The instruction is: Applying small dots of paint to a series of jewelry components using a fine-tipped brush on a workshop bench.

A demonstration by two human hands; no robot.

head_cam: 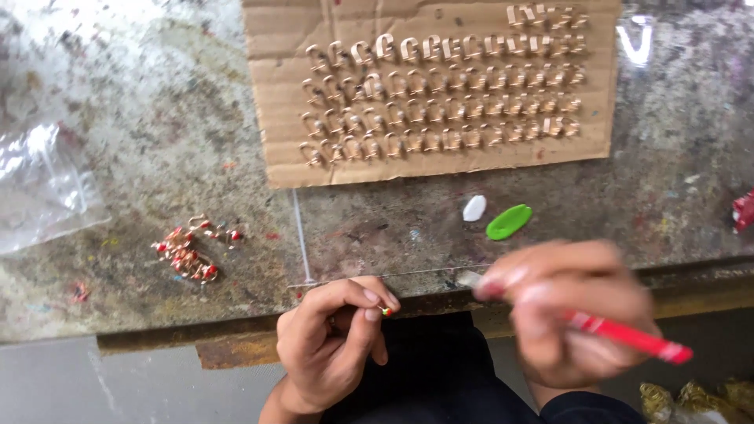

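At the near edge of the stained worktable (157, 157), seen from the head camera, a tiny gold-coloured piece with a red and green tip (386, 312) is pinched between thumb and fingertips of the left hand (334, 345), which is curled closed around it just below the table's edge. The right hand (569, 310), blurred by motion, is closed on a red-handled tool (628, 336) like a fine brush or pen, whose pale tip is pointed toward the small piece; the two are near but cannot be seen to touch. The step in hand is judged to be the colouring of that one piece, and the next move would call for a steady, small dab on its tip without smearing the metal. On the table, one cardboard sheet (275, 94) is laid, on which gold loops (440, 98) are set in about five rows; they are too many and too blurred to be counted exactly, though several dozen are suggested. One small heap of red-tipped pieces (188, 253) is seen at the left, roughly a dozen. One white blob (473, 208) and one green blob (508, 222) lie side by side, just apart, and one clear plastic bag (39, 188) is at the far left.
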